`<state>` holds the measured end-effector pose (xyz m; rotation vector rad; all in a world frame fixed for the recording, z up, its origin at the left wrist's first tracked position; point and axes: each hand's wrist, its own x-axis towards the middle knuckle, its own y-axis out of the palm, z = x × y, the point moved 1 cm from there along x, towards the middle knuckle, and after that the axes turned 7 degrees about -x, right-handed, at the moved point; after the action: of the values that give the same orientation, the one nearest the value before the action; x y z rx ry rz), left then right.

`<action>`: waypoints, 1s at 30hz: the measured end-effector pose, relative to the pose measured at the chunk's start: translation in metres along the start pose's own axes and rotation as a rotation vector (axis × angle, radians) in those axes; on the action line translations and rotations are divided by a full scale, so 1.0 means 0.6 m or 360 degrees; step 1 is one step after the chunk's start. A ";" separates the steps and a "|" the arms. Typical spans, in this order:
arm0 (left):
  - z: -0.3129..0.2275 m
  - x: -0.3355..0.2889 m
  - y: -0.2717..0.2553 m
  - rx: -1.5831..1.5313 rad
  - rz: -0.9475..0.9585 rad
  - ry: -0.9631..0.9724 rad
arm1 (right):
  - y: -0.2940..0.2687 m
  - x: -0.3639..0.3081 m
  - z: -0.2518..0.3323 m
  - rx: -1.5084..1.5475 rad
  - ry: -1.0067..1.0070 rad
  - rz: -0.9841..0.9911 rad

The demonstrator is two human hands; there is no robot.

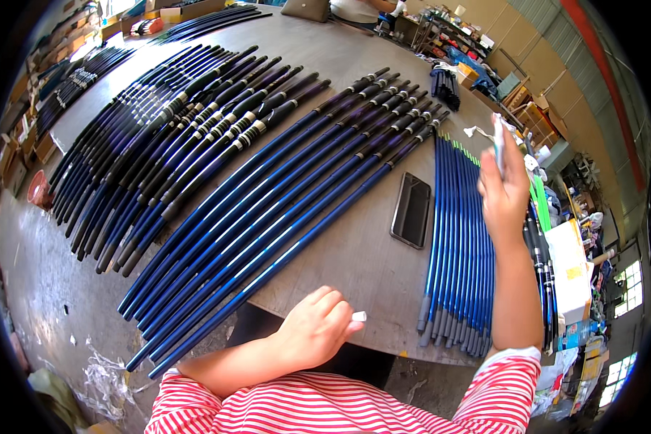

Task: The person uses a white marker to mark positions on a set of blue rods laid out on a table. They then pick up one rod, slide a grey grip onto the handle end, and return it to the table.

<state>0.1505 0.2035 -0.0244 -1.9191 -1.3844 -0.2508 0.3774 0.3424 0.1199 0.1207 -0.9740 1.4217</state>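
Head view: we log a pink tub (39, 189), contents unclear.
Left hand (313, 330): curled round white stub (359, 316), pointing right, over table (318, 271).
Right hand (508, 189): part-curled, gripping white strip (498, 137), long axis up-frame, by blue rods (459, 246).

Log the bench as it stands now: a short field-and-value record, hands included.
Left hand: closed around a small white piece, kind unclear
Right hand: raised, holding a slim whitish item
Phone: dark, flat between long blue rods and short blue rods
Dark rods: grouped left of the long ones, pale bands showing
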 end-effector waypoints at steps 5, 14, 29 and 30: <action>0.034 0.016 -0.003 0.0010 0.0071 0.0104 | 0.185 0.101 -0.020 0.0430 -0.0079 0.0190; 0.041 0.021 -0.042 0.0447 -0.0132 0.0022 | 0.376 0.170 -0.116 0.0948 -0.0110 0.0362; 0.038 0.027 -0.034 0.0570 -0.0161 -0.0377 | 0.446 0.190 -0.234 0.0596 0.0313 0.0472; 0.038 0.029 -0.035 0.0576 -0.0149 -0.0381 | 0.447 0.188 -0.234 0.0555 0.0282 0.0482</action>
<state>0.1330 0.2341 -0.0214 -1.6232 -1.5563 0.1827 0.1992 0.5706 -0.0229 0.1043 -0.6085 1.8415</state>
